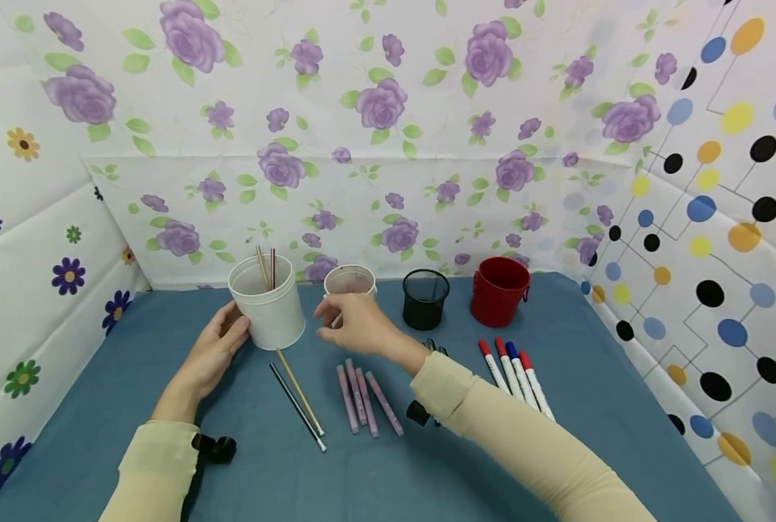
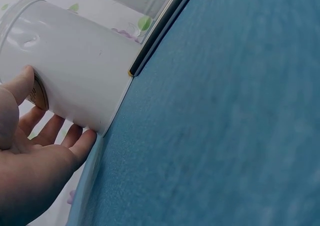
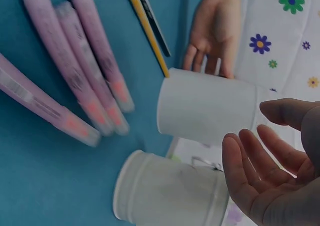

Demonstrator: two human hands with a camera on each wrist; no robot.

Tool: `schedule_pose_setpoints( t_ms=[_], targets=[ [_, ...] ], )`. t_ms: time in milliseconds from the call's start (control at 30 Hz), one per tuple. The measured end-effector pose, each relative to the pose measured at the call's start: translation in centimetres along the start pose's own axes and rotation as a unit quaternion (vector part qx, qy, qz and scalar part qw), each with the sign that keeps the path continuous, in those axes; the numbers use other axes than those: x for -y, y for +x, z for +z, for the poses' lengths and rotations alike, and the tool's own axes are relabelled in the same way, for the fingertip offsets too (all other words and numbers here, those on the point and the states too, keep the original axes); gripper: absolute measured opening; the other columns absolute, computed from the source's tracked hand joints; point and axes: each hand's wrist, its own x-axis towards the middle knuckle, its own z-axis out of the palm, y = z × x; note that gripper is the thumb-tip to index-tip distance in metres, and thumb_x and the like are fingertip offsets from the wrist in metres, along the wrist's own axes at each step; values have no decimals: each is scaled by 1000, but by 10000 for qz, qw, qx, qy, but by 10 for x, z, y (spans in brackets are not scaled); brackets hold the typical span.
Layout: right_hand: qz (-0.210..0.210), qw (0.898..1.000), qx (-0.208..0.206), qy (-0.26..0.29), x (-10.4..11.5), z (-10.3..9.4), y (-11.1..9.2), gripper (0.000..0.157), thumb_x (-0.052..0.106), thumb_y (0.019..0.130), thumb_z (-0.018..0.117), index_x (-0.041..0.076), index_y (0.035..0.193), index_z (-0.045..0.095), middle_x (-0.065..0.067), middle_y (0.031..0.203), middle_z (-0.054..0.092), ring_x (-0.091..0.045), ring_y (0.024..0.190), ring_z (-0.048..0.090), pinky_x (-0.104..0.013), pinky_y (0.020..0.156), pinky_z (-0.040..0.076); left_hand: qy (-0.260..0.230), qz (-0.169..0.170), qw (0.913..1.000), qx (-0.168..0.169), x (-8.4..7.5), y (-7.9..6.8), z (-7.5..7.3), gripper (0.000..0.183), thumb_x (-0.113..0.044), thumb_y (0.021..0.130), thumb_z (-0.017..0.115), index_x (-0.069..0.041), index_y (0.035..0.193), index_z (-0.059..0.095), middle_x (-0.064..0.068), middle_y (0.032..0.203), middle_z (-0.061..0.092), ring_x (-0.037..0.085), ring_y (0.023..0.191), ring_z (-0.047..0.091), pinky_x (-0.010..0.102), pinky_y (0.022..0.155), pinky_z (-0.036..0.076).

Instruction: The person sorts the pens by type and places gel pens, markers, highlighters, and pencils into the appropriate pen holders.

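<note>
My left hand [image 1: 208,354] holds a tall white cup [image 1: 273,316] by its left side. In the left wrist view, the thumb [image 2: 25,83] lies by a brown label and the other fingers touch the wall near the base. Two pencils [image 1: 265,270] stand in this cup. My right hand [image 1: 357,324] holds nothing, its fingers loosely bent, in front of a smaller white bucket [image 1: 350,279] that it partly covers. Two more pencils, one yellow [image 1: 302,395] and one dark [image 1: 294,406], lie on the cloth in front of the cup.
Several pink pens [image 1: 364,401] lie at the middle of the blue cloth [image 1: 283,482]. A black mesh cup [image 1: 425,301] and a red bucket [image 1: 500,293] stand at the back. White markers [image 1: 520,373] with red and blue caps lie right. Black pens [image 1: 435,346] are partly under my right arm.
</note>
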Motion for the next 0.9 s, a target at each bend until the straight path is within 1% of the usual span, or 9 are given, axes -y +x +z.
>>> schedule_pose_setpoints(
  t_ms=[133,333,600,700,833,900],
  targets=[
    [6,9999,72,-147,-1,12,-7,22,14,98,79,9,119,75,-5,103,76,-15,89,72,-22,78,58,14,-21,10000,-1,0,0,-1,83,-43,113,50,-14,173,-1,19,176,7,37,162,12,56,130,16],
    [-31,9990,152,-415,-2,29,-13,23,16,96,82,10,117,76,0,95,76,-6,81,67,-19,73,56,-27,19,10000,0,1,1,1,82,-40,114,50,-13,172,0,20,175,8,38,161,13,58,130,16],
    [114,9974,382,-592,-2,49,-19,24,19,96,82,10,117,77,1,92,75,-5,78,65,-18,70,54,-5,17,10000,-18,2,2,-1,82,-42,113,50,-12,172,0,20,175,9,37,161,14,57,130,17],
    [144,9970,493,-581,-2,57,-20,26,19,96,82,8,118,77,3,90,74,-4,74,64,-18,68,53,-17,14,10000,-32,2,2,-1,83,-42,113,50,-13,172,1,20,175,9,37,161,14,57,130,17],
    [198,9964,595,-565,-3,66,-22,25,19,96,82,9,119,77,5,86,72,-2,68,61,-17,65,52,33,74,10000,-28,1,1,0,83,-42,113,50,-13,172,0,20,175,8,37,161,14,57,130,18],
    [195,9958,628,-645,-3,70,-22,24,19,96,82,10,118,77,7,84,71,-1,67,60,-17,63,51,58,92,9999,-27,1,0,0,83,-43,113,50,-13,172,0,20,176,7,38,162,13,56,130,18]
  ],
)
